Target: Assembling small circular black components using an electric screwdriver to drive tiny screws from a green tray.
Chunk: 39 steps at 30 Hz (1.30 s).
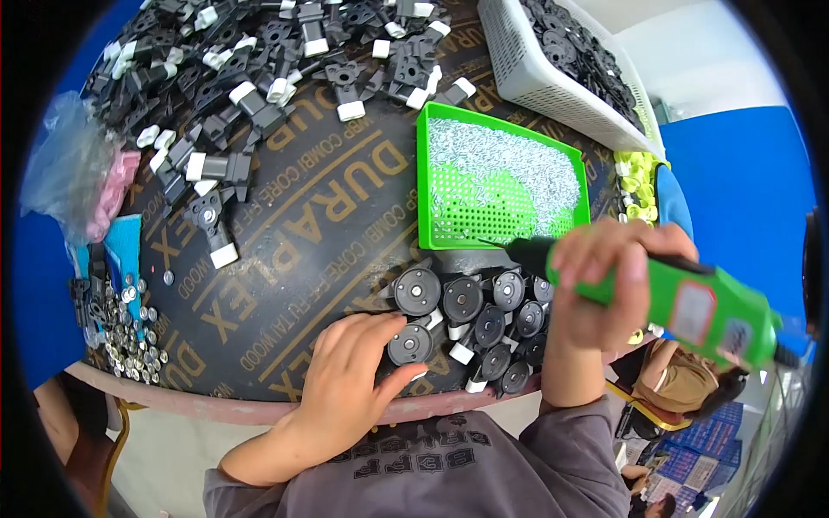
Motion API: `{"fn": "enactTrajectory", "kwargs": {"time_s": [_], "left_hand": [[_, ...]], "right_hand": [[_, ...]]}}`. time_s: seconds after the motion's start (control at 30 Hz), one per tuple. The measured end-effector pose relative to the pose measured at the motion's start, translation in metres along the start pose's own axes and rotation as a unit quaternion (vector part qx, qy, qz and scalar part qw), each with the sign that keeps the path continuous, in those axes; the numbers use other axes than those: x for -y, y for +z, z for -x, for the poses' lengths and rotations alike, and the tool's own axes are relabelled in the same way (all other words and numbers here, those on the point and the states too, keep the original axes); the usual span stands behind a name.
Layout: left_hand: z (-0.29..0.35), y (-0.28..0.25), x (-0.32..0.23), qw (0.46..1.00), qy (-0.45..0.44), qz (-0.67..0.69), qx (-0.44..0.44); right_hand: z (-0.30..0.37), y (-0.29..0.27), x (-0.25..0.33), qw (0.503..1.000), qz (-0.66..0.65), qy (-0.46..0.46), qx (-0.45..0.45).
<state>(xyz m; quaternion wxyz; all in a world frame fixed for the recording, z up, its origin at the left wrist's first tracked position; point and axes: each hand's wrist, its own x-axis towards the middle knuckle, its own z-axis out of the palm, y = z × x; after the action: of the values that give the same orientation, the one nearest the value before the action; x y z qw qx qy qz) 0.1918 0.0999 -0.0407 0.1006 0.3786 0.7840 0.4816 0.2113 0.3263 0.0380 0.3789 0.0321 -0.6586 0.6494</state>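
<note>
My right hand [604, 272] is wrapped round a green electric screwdriver [691, 306]. The driver's dark tip points left, over the near edge of a green perforated tray [421, 186] that holds many small silvery screws [518, 155]. At the table's near side, my left hand [350, 363] has its thumb and fingers round a black caster-like part [410, 344] with a round disc on top. Several like parts [490, 326], some showing white ends, sit close together to its right.
A large heap of black parts with white ends [276, 86] covers the far left. A white basket [566, 91] of black discs stands far right, with yellow pieces [639, 186] beside it. Small metal discs [129, 332], a blue cloth [126, 246] and plastic bags [73, 173] lie left.
</note>
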Motion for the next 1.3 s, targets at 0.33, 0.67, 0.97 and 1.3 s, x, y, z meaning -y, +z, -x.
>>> {"fn": "enactTrajectory", "kwargs": {"time_s": [0.33, 0.67, 0.97, 1.3], "left_hand": [[-0.003, 0.0, -0.001, 1.0, -0.002, -0.016, 0.01], [-0.003, 0.001, -0.002, 1.0, 0.002, -0.017, 0.007], [-0.005, -0.001, 0.0, 1.0, 0.011, -0.008, -0.003], [-0.001, 0.0, 0.003, 0.999, 0.031, -0.004, -0.012]], "right_hand": [[-0.008, -0.008, -0.027, 0.998, 0.025, -0.056, 0.026], [-0.006, -0.009, -0.024, 0.998, 0.039, -0.038, 0.013], [0.031, 0.016, 0.057, 0.984, -0.094, -0.068, 0.139], [0.045, 0.023, 0.041, 0.941, -0.087, -0.022, 0.326]]}}
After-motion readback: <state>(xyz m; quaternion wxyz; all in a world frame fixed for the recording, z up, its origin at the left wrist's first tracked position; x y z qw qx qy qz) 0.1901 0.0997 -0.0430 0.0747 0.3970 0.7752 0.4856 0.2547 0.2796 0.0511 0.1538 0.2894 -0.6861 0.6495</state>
